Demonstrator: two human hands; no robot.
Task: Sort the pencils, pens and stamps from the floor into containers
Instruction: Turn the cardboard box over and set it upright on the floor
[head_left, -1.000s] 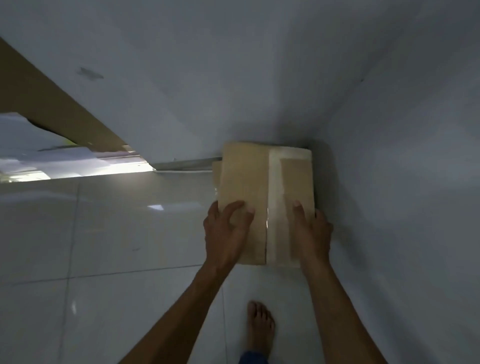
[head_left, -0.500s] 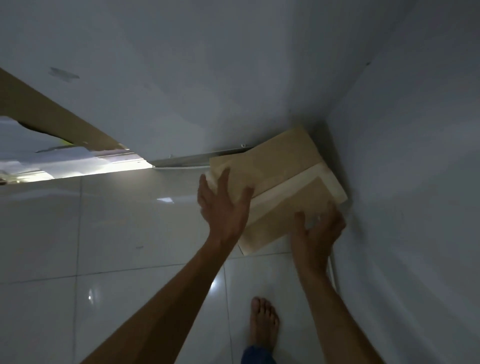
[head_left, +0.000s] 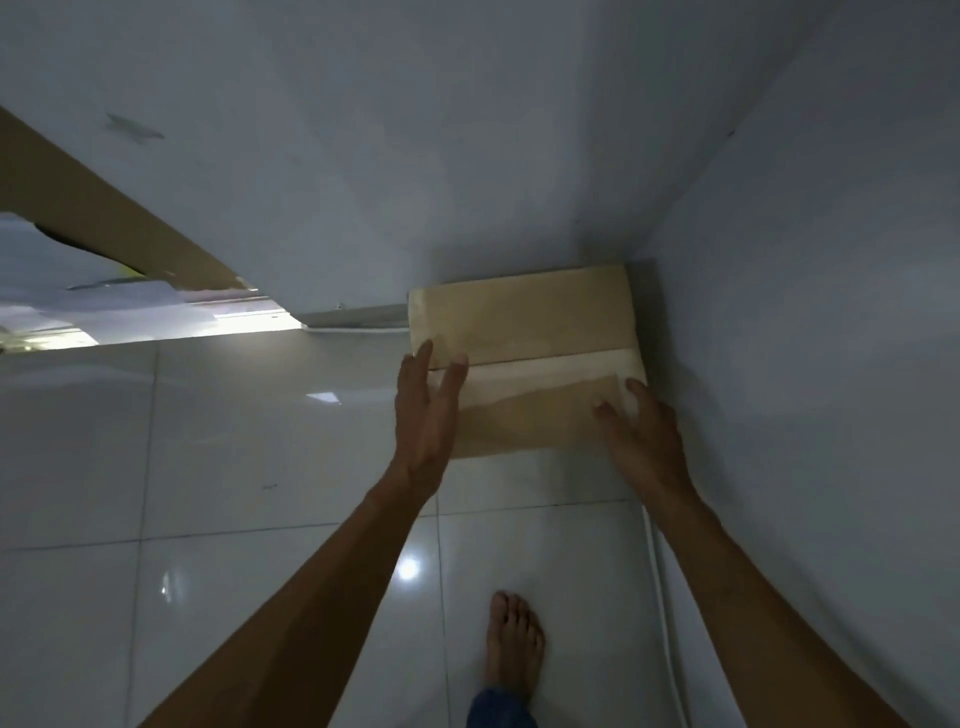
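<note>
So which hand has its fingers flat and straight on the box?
The left hand, on the left end of the cardboard box, has straight fingers lying flat. The right hand, at the box's near right corner, has bent fingers pressing down.

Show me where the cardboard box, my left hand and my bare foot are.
cardboard box (head_left: 524, 332), head view, on the upper flap of its top.
left hand (head_left: 423, 426), head view, on the back of the hand.
bare foot (head_left: 514, 644), head view, on the top of the foot.
</note>
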